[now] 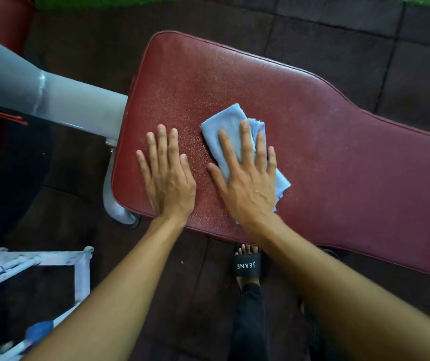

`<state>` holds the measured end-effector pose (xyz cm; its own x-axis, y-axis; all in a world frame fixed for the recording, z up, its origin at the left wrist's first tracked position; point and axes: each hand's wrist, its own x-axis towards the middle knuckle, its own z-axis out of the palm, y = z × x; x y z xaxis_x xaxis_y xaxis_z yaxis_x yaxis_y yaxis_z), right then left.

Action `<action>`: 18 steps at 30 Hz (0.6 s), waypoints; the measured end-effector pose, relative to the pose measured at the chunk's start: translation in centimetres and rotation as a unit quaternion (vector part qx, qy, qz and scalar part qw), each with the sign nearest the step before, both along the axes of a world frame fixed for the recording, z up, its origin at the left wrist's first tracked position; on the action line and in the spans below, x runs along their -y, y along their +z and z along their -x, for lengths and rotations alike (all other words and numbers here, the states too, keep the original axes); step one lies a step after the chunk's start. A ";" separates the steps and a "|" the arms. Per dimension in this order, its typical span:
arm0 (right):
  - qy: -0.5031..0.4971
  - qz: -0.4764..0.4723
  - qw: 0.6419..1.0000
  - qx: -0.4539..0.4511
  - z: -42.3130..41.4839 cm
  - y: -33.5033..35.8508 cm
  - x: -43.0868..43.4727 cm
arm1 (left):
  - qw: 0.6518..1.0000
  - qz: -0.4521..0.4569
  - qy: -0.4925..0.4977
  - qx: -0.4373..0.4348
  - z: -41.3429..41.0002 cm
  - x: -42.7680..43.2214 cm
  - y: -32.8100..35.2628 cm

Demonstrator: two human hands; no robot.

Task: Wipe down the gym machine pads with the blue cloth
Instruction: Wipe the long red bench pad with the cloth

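Blue cloth (234,142), folded, flat on the red pad (312,157), pressed under the right hand (247,186). Fingers (245,142) spread wide over the fabric, palm down, not pinching it: open flat hold, cloth kept by pressure only. One corner showing beyond the fingertips, another fold showing at the little-finger side, near the wrist. Left hand (168,178) just beside the thumb of the working hand, also open and flat, directly on the bare vinyl, holding nothing, likely only bracing the body.

Step in hand, as judged: wiping of the wide end of the bench, near the grey frame tube (52,100) that lies past the bracing hand. Long narrow part of the pad, away from the little finger of the cloth hand, probably not yet covered; no wet trace readable on the surface, so hard to say how much is done.

Next move calls for: steady downward pressure, sliding of the cloth in long strokes toward that narrow end, without letting the loose fold bunch up. Sandalled foot (247,264) below the pad edge, on the dark floor tiles (339,35).
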<state>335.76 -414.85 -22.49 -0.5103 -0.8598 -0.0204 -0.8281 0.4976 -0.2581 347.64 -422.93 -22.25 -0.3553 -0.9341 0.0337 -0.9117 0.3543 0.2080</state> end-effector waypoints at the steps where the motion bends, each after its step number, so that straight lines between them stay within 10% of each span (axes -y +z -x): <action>1: 0.030 0.005 0.999 -0.014 0.9 -0.1 -0.2 | 1.000 0.003 -0.001 0.003 0.0 0.0 0.0; 18: 0.070 0.040 0.995 -0.051 2.8 -0.2 0.0 | 1.000 0.009 0.002 0.010 0.0 -0.2 0.0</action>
<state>332.97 -414.88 -22.68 -0.3813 -0.9193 0.0973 -0.9118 0.3567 -0.2034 347.62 -422.77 -22.22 -0.3529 -0.9346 0.0440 -0.9167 0.3548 0.1838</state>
